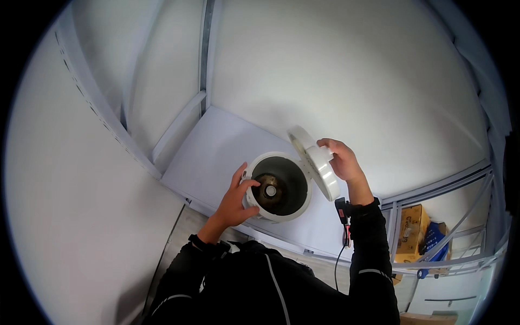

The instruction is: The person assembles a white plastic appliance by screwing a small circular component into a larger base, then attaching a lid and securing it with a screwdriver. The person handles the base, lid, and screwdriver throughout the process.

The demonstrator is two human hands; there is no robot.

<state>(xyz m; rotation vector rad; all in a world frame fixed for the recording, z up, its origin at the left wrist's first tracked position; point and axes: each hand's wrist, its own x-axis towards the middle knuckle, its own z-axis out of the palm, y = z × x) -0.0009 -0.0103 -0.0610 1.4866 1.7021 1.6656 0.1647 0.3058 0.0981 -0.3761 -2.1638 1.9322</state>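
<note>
A white rice cooker [306, 201] stands on the white tabletop with its lid raised. Its grey inside is exposed, and a brown-stained heating plate with a round light centre [271, 190] shows at the bottom; no inner pot sits in it. My left hand [234, 201] is at the cooker's left side, its fingers bent over the rim and the thumb lower down against it. On the right, my right hand [342, 160] grips the outer side of the tilted white lid [320, 169], which stands up at the cooker's right edge. Part of that hand's grip is hidden by the lid.
The white tabletop [203, 146] meets pale walls and metal frame posts [206, 54]. A black device with a cable [341, 210] lies by my right wrist. Beyond the table at right are a yellow cardboard box [410, 230] and a blue item [433, 241].
</note>
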